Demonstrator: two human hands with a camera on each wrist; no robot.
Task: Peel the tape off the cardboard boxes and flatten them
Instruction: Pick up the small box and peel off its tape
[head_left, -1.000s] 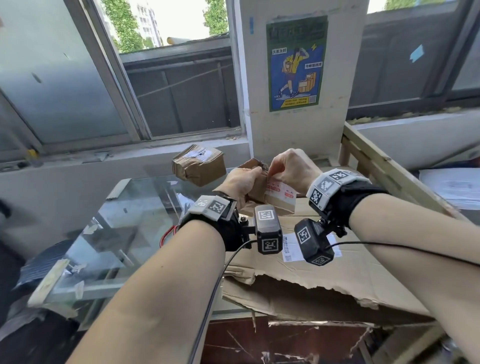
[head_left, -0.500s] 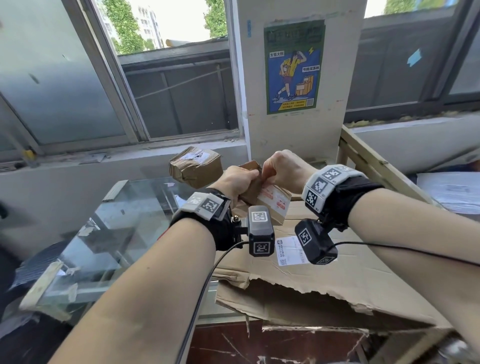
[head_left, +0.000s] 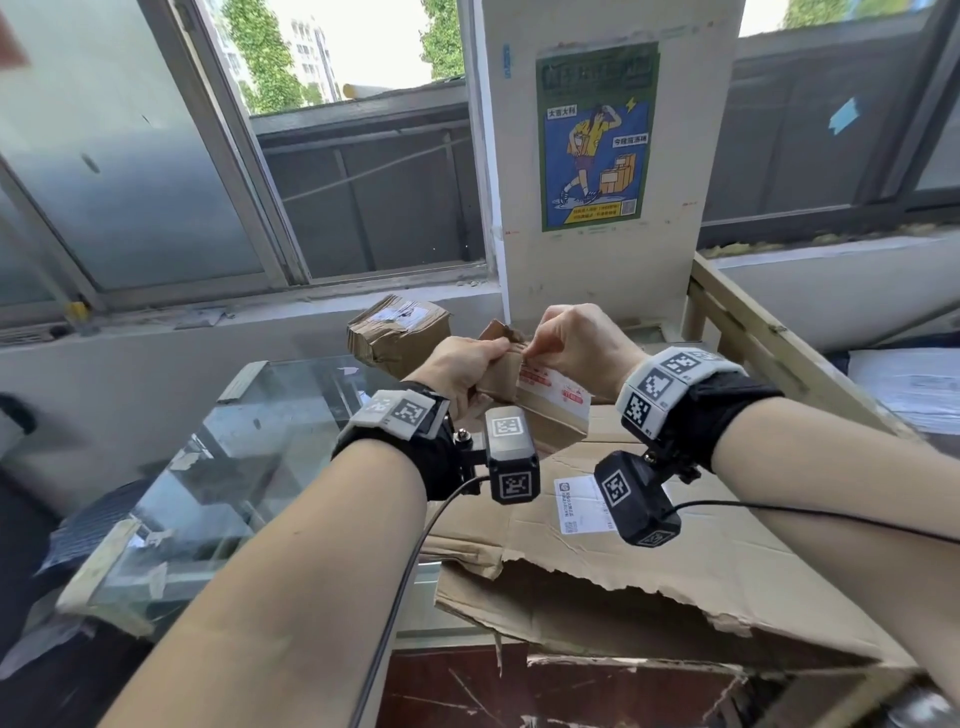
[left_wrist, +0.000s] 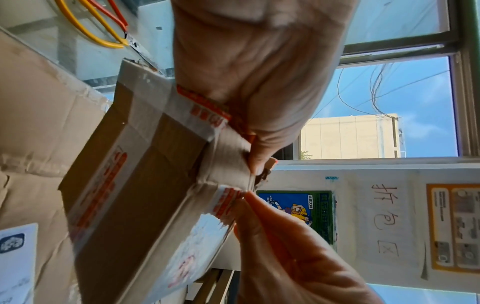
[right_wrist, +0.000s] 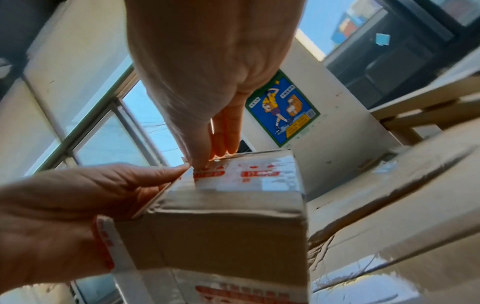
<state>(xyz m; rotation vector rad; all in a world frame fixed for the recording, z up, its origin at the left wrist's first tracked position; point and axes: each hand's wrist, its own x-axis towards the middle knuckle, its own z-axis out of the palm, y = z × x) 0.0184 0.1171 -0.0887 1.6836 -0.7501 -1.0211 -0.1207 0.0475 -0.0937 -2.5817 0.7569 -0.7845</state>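
Observation:
My left hand (head_left: 496, 349) grips a small cardboard box (head_left: 550, 415) and holds it up above the table. White tape with red print (right_wrist: 249, 174) runs over the box's top and sides. My right hand (head_left: 531, 352) pinches the tape's end at the box's top edge, right beside the left thumb. In the left wrist view my left hand (left_wrist: 255, 162) wraps the box (left_wrist: 145, 164) from above, and the right hand's fingertips (left_wrist: 249, 200) nip the tape (left_wrist: 205, 105) at the corner. The right wrist view shows my right hand (right_wrist: 201, 164) on that corner of the box (right_wrist: 223, 230).
A second taped box (head_left: 400, 335) stands behind, near the window sill. Torn flattened cardboard (head_left: 675, 561) lies under my hands on the glass table (head_left: 234, 452). Scissors with yellow and orange handles (left_wrist: 103, 26) lie on the glass. A wooden frame (head_left: 748, 322) rises at the right.
My right hand has shifted its fingers from the box's top face to the top edge beside the left thumb, where they now pinch the tape. The left hand keeps hold of the box.

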